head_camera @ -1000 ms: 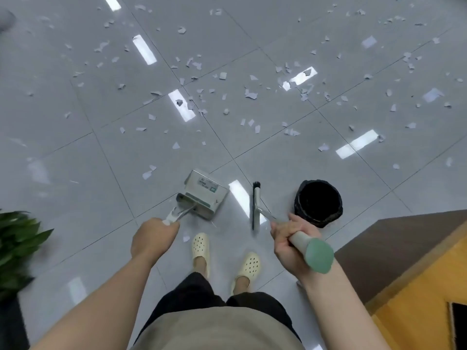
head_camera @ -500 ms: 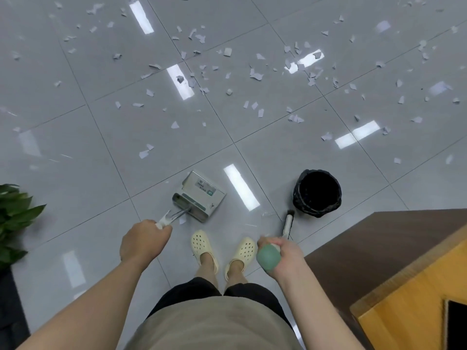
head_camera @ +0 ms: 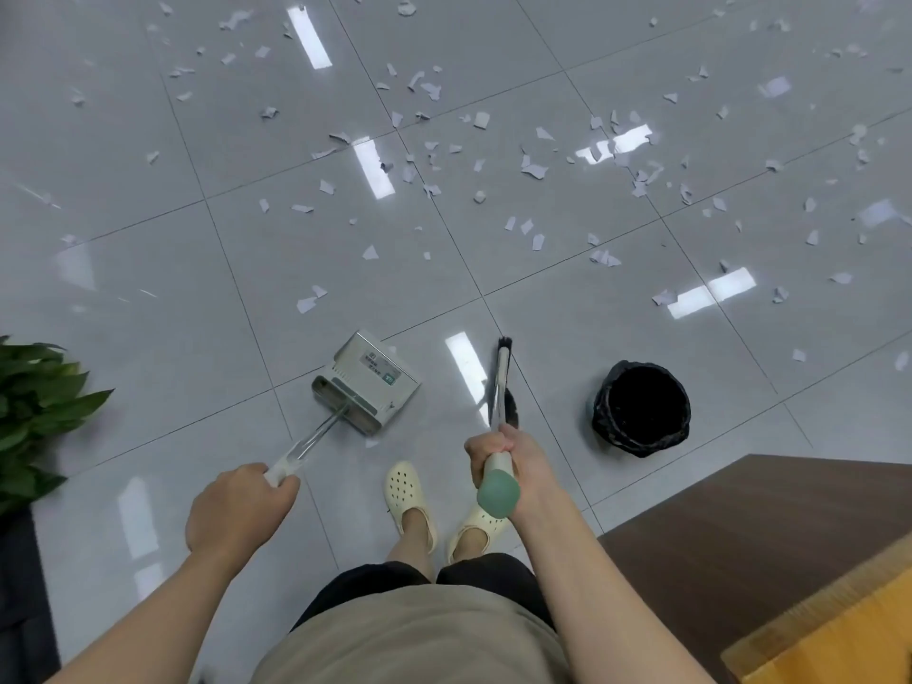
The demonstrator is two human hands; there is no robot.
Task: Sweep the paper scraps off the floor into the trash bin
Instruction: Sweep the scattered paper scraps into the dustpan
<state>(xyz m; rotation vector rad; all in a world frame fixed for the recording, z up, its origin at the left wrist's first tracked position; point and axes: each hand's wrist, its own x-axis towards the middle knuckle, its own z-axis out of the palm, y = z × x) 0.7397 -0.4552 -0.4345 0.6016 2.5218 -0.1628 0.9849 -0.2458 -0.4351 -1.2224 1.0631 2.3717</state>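
Risk assessment, judged from the present layout: paper scraps (head_camera: 535, 171) are light and lie on a glossy tiled floor (head_camera: 148, 338), so a fast stroke of the broom (head_camera: 499, 387) is likely to scatter them sideways rather than gather them; scraps may also slide under the lip of the dustpan (head_camera: 367, 380) if it is not pressed flat to the tile; a wide swing on the right could knock the trash bin (head_camera: 640, 408), which stands just beside the broom head; pieces lying near the potted plant (head_camera: 34, 412) could be missed.

Position of scraps: spread across the tiles ahead of both tools, well apart from either hand; none is visible inside the dustpan or bin, so collection appears not yet begun.

Grip state: left hand (head_camera: 239, 508) has its fingers curled round the end of the dustpan handle, pan resting on the floor ahead of the feet; right hand (head_camera: 506, 461) has its fingers wrapped round the broom handle just below the green end cap, bristles down near the floor between dustpan and bin.
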